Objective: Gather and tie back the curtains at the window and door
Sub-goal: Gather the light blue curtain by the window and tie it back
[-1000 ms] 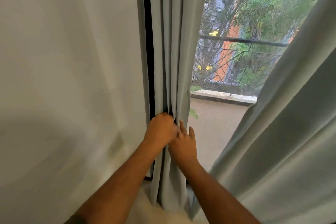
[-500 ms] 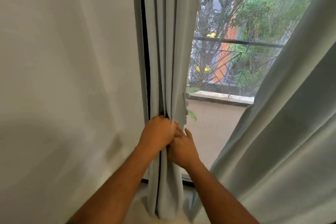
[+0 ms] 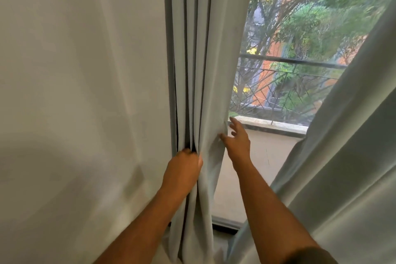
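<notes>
A pale grey-green curtain (image 3: 203, 53) hangs in folds at the left edge of the glass door. My left hand (image 3: 183, 170) is shut on its bunched folds at about waist height. My right hand (image 3: 236, 138) is up at the curtain's right edge, fingers spread, with the thumb touching the fabric and nothing held. A second curtain panel (image 3: 342, 167) of the same colour sweeps diagonally across the right side of the view.
A plain white wall (image 3: 81, 92) fills the left. Behind the glass are a balcony floor (image 3: 263, 156), a low ledge and a metal railing (image 3: 289, 62), with trees beyond. The dark door track (image 3: 225, 224) runs along the floor.
My right hand has left the bunch beside my left hand and moved up and right to the curtain's outer edge, fingers opening. My left hand keeps its grip on the folds.
</notes>
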